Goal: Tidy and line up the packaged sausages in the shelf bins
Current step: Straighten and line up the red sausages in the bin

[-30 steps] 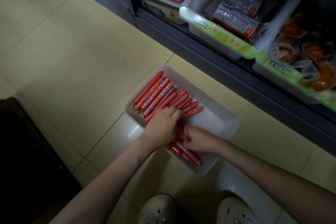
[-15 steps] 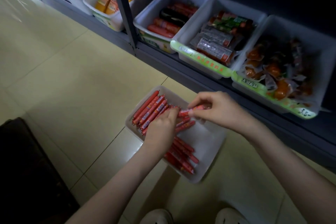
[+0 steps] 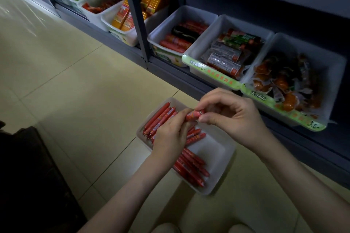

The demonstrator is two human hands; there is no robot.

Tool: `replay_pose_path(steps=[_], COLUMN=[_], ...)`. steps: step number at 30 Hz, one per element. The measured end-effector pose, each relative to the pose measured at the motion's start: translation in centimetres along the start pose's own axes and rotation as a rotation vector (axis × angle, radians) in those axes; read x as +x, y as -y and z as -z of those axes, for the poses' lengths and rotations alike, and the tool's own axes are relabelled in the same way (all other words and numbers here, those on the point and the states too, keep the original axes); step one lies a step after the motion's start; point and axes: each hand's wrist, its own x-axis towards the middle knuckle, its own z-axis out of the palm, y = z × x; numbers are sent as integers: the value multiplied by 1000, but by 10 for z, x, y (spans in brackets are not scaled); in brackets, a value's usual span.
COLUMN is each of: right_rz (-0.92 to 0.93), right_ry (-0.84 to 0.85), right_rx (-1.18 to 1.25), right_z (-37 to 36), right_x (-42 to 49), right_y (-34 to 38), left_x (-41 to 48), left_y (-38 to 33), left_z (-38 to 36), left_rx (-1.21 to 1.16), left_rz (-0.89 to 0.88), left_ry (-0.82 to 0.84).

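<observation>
A white bin (image 3: 217, 159) lies on the tiled floor, holding several thin red packaged sausages. One row (image 3: 159, 119) lies lined up at its far left end and a loose heap (image 3: 191, 168) lies at its near side. Just above the bin both hands hold one red sausage (image 3: 195, 114). My right hand (image 3: 227, 117) pinches its right end between thumb and fingers. My left hand (image 3: 172, 134) grips its left end with curled fingers and hides part of the row beneath.
A grey shelf (image 3: 189, 79) runs along the far side with white bins: red sausages (image 3: 176, 41), flat sausage packs (image 3: 227, 56), orange snack packs (image 3: 284, 85), yellow corn packs (image 3: 153, 0). A dark object (image 3: 28, 176) sits at left. My shoe tips (image 3: 166, 228) show below.
The view has tilted up, showing more of the shelf. My right hand left the heap at the bin's near side and lifted one sausage; my left hand rose from the row and now grips its other end.
</observation>
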Motion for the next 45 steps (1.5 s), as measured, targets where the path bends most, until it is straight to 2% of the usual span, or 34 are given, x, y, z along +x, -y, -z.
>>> replay_pose_path(steps=[4, 7, 10, 14, 18, 20, 22, 24, 26, 29, 31, 35, 38, 42, 45], right_rz=[4, -4, -103, -216, -373, -476, -550, -576, -565, -571, -591, -555, -439, -313, -267], right_ry=[-6, -81, -159, -182, -193, -277, -354, -373, -337, -220, -135, -27, 60, 170, 169], right_rx=[-14, -90, -96, -107, -120, -1, 67, 105, 149, 250, 317, 306, 238, 151, 126], right_z=[1, -1, -1, 2, -3, -7, -10, -9, -7, -8, -9, -2, 3, 5, 5], right_x=[-3, -1, 0, -3, -6, -7, -6, -7, -7, -7, -7, -8, -8, -4, -2], right_y=[0, -10, -25, -37, -47, -51, -50, -49, -49, -48, -48, -50, -45, -39, -37], left_x=[3, 11, 22, 27, 27, 26, 25, 25, 27, 33, 36, 44, 47, 46, 47], left_y=[-5, -13, -22, -24, -26, -31, -35, -37, -38, -42, -45, -42, -39, -36, -35], left_z=[3, 6, 11, 15, 12, 9, 6, 6, 10, 15, 17, 22, 25, 21, 21], left_rx=[-13, -7, -24, 8, 283, 463, 516, 391, 165, -444, -845, -1337, -1476, -1558, -1672], left_rz=[-63, -62, 5, 72, 156, 161, 109, 95, 205, 615, 884, 1224, 1391, 1444, 1486], left_ry=[15, 92, 234, 474, 573, 612, 623, 624, 668, 713, 636, 469, 434, 411, 442])
